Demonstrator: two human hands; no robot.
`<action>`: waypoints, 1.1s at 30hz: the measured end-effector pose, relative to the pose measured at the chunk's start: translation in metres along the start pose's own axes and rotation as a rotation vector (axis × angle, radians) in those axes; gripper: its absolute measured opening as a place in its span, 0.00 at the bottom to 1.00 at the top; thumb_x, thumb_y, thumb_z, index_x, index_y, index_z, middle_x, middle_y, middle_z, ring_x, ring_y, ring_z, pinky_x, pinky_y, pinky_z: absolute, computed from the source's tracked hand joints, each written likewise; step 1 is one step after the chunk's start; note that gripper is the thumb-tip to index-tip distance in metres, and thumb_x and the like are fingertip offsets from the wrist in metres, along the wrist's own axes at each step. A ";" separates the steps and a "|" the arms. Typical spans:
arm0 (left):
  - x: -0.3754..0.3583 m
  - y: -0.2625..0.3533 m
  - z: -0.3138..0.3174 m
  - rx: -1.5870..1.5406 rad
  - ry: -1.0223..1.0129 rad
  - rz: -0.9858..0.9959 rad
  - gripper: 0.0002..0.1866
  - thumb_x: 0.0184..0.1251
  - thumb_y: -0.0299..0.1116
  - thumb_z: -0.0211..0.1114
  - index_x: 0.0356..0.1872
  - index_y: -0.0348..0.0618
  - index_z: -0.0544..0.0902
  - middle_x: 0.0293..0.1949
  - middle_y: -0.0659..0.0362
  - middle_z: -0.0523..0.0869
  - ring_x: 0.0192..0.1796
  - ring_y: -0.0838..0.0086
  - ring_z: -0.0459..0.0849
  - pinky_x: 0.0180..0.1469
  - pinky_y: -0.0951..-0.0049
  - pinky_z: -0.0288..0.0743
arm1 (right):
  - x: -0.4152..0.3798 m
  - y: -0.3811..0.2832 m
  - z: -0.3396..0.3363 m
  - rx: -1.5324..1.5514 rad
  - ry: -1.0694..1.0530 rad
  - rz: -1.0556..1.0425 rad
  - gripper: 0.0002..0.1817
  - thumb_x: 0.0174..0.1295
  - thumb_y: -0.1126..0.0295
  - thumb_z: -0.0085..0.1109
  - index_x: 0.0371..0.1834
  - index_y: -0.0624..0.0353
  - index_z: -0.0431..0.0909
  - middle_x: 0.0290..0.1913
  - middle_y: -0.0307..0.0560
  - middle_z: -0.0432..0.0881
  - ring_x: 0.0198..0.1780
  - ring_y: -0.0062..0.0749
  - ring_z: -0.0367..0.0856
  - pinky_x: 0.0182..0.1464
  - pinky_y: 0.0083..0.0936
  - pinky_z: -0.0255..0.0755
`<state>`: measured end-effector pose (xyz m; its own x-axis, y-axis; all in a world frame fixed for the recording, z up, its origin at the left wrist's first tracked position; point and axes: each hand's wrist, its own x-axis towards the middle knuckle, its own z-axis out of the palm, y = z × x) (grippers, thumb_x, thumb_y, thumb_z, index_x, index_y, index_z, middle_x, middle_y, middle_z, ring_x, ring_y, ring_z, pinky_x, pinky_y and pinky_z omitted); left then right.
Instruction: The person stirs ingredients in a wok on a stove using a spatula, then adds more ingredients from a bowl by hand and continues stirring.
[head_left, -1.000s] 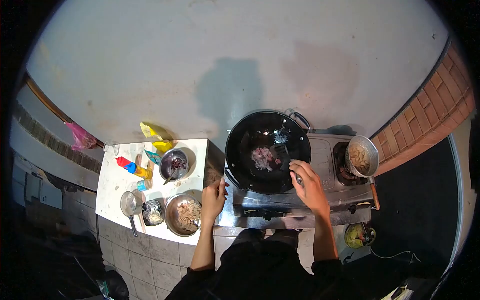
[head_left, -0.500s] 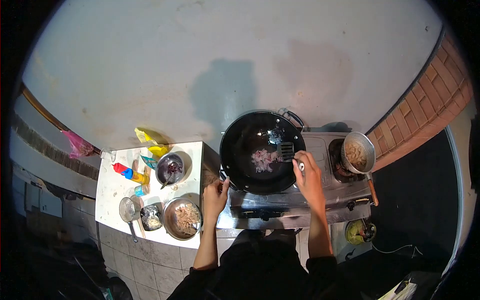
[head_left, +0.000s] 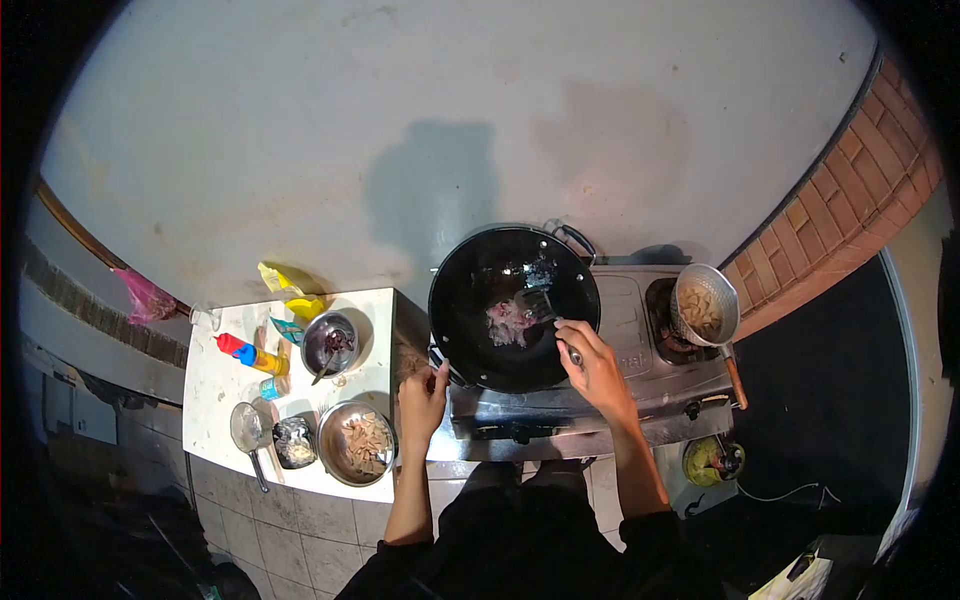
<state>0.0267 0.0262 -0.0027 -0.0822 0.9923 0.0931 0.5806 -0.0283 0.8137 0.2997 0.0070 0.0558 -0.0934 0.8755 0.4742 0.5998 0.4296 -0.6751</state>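
A large black wok (head_left: 500, 365) sits on the left part of the stove, with pale pink chopped pieces (head_left: 508, 323) in its middle. My right hand (head_left: 592, 368) is closed round the handle of a black slotted spatula (head_left: 536, 303), whose blade touches the right edge of the pieces. At the wok's lower left, my left hand (head_left: 424, 400) is closed by the side handle (head_left: 440, 357), thumb up against it. A cloth or anything else between its fingers cannot be made out.
Right of the wok stands a dented pan (head_left: 733, 335) of pale strips on the other burner. The white table (head_left: 213, 400) at left bears a steel bowl (head_left: 330, 465) of strips, a smaller bowl (head_left: 352, 368), a strainer (head_left: 247, 427) and sauce bottles (head_left: 262, 360). A wall rises behind.
My right hand and the spatula have moved left and slightly down in the wok, up against the pieces. The whole view has shifted a little, and my left hand stays at the wok's handle.
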 end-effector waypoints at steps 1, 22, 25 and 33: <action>-0.001 0.005 -0.003 0.007 -0.016 -0.009 0.22 0.71 0.43 0.64 0.25 0.31 0.81 0.18 0.48 0.81 0.20 0.67 0.78 0.27 0.66 0.69 | -0.002 0.000 -0.001 -0.021 0.005 -0.002 0.10 0.64 0.76 0.62 0.46 0.66 0.77 0.52 0.52 0.79 0.47 0.52 0.83 0.46 0.37 0.78; 0.002 0.000 -0.011 -0.011 -0.007 0.053 0.19 0.68 0.39 0.68 0.25 0.33 0.80 0.15 0.53 0.78 0.18 0.73 0.73 0.25 0.70 0.67 | 0.014 0.011 -0.003 -0.111 0.360 0.036 0.07 0.61 0.79 0.62 0.41 0.66 0.77 0.40 0.54 0.80 0.32 0.44 0.81 0.34 0.30 0.74; 0.003 0.002 -0.010 -0.033 0.009 0.071 0.18 0.67 0.39 0.69 0.25 0.33 0.81 0.14 0.52 0.77 0.16 0.72 0.73 0.23 0.69 0.65 | 0.034 0.009 -0.006 -0.132 0.378 0.044 0.05 0.61 0.79 0.62 0.38 0.67 0.77 0.33 0.54 0.78 0.29 0.44 0.79 0.32 0.31 0.71; 0.003 0.005 -0.013 0.005 -0.040 0.009 0.18 0.68 0.39 0.69 0.27 0.32 0.80 0.18 0.54 0.80 0.21 0.76 0.75 0.28 0.72 0.70 | 0.035 0.013 0.015 0.218 0.388 0.390 0.04 0.60 0.80 0.59 0.31 0.70 0.76 0.28 0.48 0.77 0.21 0.25 0.77 0.20 0.25 0.68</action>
<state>0.0187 0.0270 0.0088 -0.0448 0.9960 0.0772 0.5854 -0.0364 0.8099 0.2922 0.0466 0.0550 0.4232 0.8508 0.3116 0.3503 0.1636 -0.9223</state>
